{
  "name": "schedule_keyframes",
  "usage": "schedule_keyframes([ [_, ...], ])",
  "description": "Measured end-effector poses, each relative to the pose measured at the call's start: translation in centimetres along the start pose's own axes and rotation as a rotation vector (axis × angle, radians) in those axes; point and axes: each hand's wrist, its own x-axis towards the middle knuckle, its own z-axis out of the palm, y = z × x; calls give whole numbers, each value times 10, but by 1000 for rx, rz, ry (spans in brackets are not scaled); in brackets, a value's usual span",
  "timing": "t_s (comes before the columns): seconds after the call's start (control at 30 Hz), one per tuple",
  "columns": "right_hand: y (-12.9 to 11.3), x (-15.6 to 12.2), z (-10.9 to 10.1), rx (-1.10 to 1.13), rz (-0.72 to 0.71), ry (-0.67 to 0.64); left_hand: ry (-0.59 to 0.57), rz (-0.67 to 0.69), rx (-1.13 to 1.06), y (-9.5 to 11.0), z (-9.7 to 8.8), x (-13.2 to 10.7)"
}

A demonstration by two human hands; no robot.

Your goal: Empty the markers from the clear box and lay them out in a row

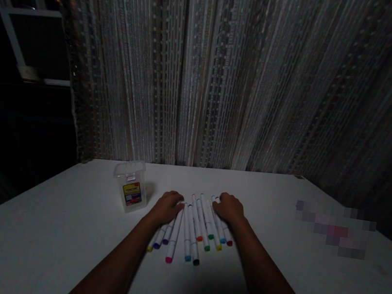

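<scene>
Several white markers (194, 228) with coloured end caps lie side by side on a white table (38, 241), caps pointing toward me. My left hand (168, 206) rests palm down on the left end of the row, fingers curled over the markers. My right hand (229, 208) rests the same way on the right end of the row. Neither hand has lifted a marker. A clear plastic tub (130, 185) with a yellow label stands just left of my left hand.
A patterned curtain (229, 73) hangs right behind the table's far edge. A dark window with a white frame (20, 17) is at the far left. A blurred patch (334, 231) lies on the table's right side. The room is dim.
</scene>
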Motion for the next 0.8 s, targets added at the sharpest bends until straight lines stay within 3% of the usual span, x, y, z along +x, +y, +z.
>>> schedule_keyframes([
  [0.13,-1,-2,-3,-27,-18,36,25,7,-23,-4,1,2],
  [0.27,-10,-9,-4,6,-165,97,48,13,-42,-4,0,2],
  [0.37,-18,-14,-5,-16,-256,41,53,18,-57,-4,0,2],
  [0.5,-20,-15,-6,-50,-248,-25,50,13,-74,-6,0,2],
  [0.63,-18,-14,-6,-28,-247,-18,56,-2,-85,-7,0,2],
  [0.8,-28,-18,-1,14,-359,17,72,-20,-97,-5,0,1],
])
